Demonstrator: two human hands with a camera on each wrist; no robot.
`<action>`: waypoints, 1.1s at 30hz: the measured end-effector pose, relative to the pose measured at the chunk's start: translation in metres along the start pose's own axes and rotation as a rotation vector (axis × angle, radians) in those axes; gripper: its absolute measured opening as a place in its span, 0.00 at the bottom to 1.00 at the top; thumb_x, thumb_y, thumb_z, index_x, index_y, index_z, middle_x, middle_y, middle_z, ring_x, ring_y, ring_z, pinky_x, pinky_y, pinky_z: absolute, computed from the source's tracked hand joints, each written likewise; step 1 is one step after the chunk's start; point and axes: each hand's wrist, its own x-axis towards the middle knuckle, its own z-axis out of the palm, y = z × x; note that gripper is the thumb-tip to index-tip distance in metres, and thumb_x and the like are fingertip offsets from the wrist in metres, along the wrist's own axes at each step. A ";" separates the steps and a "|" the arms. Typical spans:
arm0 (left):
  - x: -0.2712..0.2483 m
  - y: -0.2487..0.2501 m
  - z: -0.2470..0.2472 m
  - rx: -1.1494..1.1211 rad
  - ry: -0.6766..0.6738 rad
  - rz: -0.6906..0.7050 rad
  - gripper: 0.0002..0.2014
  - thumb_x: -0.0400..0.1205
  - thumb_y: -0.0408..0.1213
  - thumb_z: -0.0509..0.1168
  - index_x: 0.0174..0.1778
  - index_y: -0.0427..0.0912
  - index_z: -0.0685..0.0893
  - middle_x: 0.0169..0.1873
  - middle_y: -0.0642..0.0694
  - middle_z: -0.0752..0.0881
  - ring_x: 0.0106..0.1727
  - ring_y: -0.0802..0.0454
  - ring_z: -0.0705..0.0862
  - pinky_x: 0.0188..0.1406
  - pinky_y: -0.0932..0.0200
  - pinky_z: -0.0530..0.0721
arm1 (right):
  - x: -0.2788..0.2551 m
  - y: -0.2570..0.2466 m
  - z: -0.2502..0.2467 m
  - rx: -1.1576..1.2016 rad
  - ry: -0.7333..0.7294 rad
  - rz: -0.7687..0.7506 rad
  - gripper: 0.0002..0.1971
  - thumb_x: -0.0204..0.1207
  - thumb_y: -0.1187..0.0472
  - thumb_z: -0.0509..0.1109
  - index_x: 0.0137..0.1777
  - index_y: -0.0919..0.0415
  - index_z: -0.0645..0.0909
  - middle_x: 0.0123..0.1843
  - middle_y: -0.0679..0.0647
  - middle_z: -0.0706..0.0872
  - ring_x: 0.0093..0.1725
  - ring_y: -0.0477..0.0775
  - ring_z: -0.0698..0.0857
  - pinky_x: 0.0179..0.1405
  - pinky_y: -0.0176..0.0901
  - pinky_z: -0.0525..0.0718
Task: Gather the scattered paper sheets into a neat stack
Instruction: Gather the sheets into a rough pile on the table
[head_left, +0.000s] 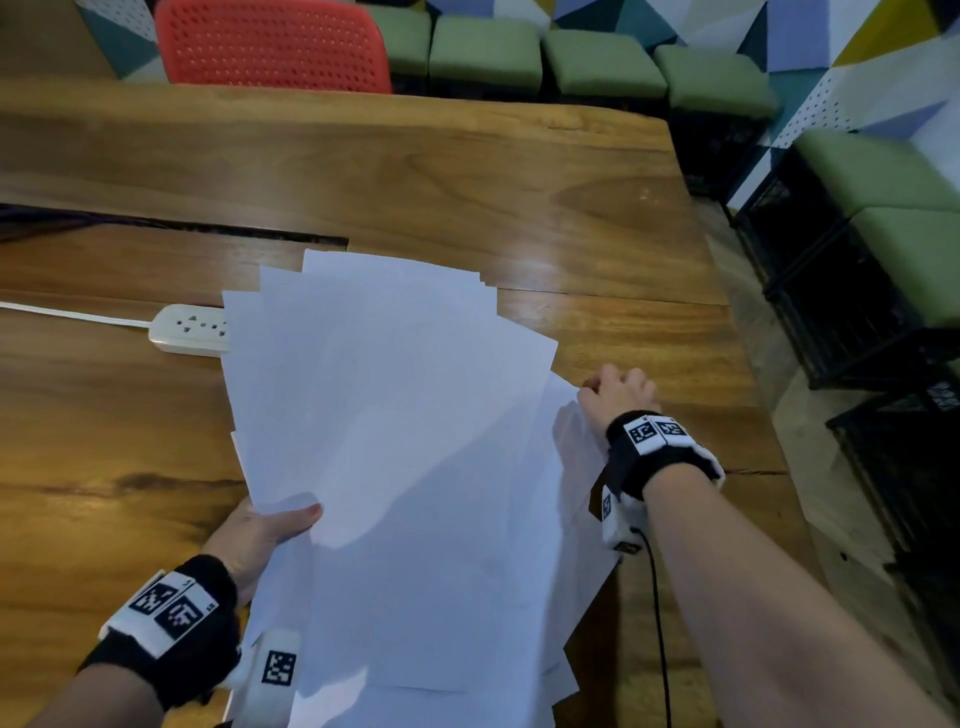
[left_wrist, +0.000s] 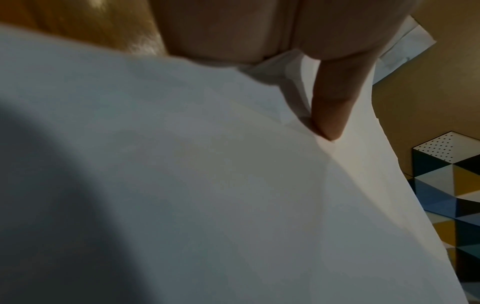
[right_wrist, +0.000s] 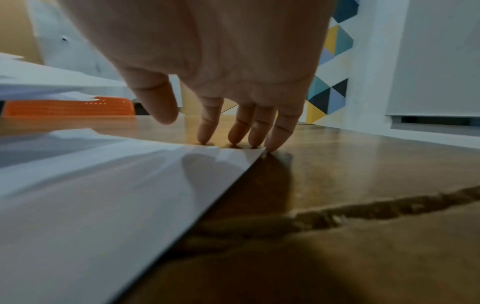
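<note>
Left hand (head_left: 249, 540) holds fanned sheets (head_left: 395, 415) (thumb on top); right hand (head_left: 618, 395) fingertips touch a corner.

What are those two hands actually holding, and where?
The left hand grips the fanned paper sheets at their left edge. The right hand only touches a sheet's corner with its fingertips.

No words, brand names or numbers can be read anywhere. The paper sheets (head_left: 395, 415) show blank white faces. The only signs are black-and-white square code markers on the wrist bands (head_left: 169, 608), one band just behind each hand, and they carry patterns, not letters. The power strip (head_left: 189, 328) beyond the left hand's hold shows no legible print.
</note>
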 end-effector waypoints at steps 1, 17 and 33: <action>0.000 0.000 0.000 -0.001 -0.003 0.000 0.13 0.78 0.19 0.61 0.52 0.37 0.82 0.34 0.49 0.93 0.35 0.54 0.91 0.27 0.63 0.86 | -0.001 -0.001 0.001 -0.014 -0.004 -0.011 0.16 0.77 0.53 0.57 0.62 0.57 0.71 0.67 0.62 0.69 0.68 0.63 0.66 0.68 0.58 0.70; -0.005 -0.003 -0.005 0.020 0.010 -0.058 0.20 0.78 0.22 0.63 0.67 0.27 0.76 0.60 0.28 0.83 0.60 0.30 0.82 0.63 0.37 0.77 | -0.090 0.026 0.024 0.334 -0.172 -0.018 0.30 0.68 0.55 0.76 0.66 0.56 0.67 0.61 0.55 0.81 0.60 0.58 0.81 0.56 0.49 0.80; -0.016 -0.009 -0.012 0.005 0.027 -0.060 0.20 0.78 0.21 0.63 0.67 0.30 0.77 0.60 0.28 0.83 0.60 0.28 0.81 0.58 0.40 0.79 | -0.114 0.052 0.035 0.638 0.116 0.057 0.14 0.72 0.67 0.72 0.58 0.63 0.83 0.52 0.59 0.88 0.55 0.60 0.85 0.55 0.45 0.80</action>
